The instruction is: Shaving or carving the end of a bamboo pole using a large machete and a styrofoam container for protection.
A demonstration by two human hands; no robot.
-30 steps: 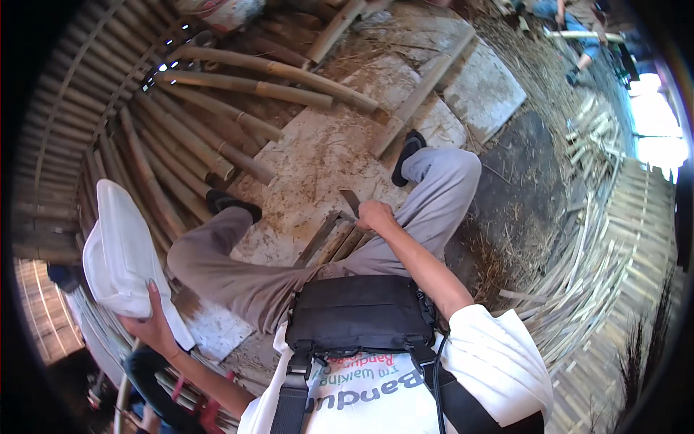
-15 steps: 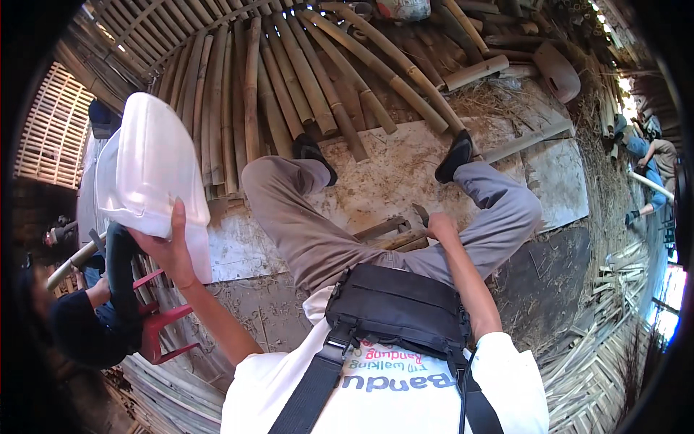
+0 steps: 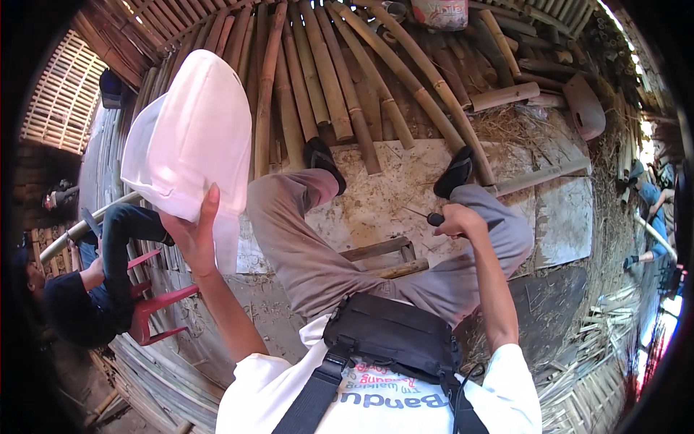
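Note:
My left hand (image 3: 194,242) grips a large white, curved, shell-like object (image 3: 199,130) by its lower edge, raised on the left side. The thumb lies on its near face, while the other fingers are partly hidden by it. In front of my right knee, my right hand (image 3: 461,220) is closed round a black-handled tool (image 3: 435,218). A thin pointed tip sticks out of it to the left; its exact kind is unclear. Between my legs sits a small frame of bamboo pieces (image 3: 390,269), touched by neither hand.
Bamboo poles (image 3: 329,87) fan out ahead, some ends reaching the stained pale board (image 3: 383,184) under my feet. A bucket (image 3: 441,13) stands at the back. On the left, a person (image 3: 87,304) sits by a red plastic chair (image 3: 148,318); another person (image 3: 654,217) is far right.
My left hand and the white object have moved up and right. My right hand has lifted away from the bamboo frame toward my right knee, with the tool in it.

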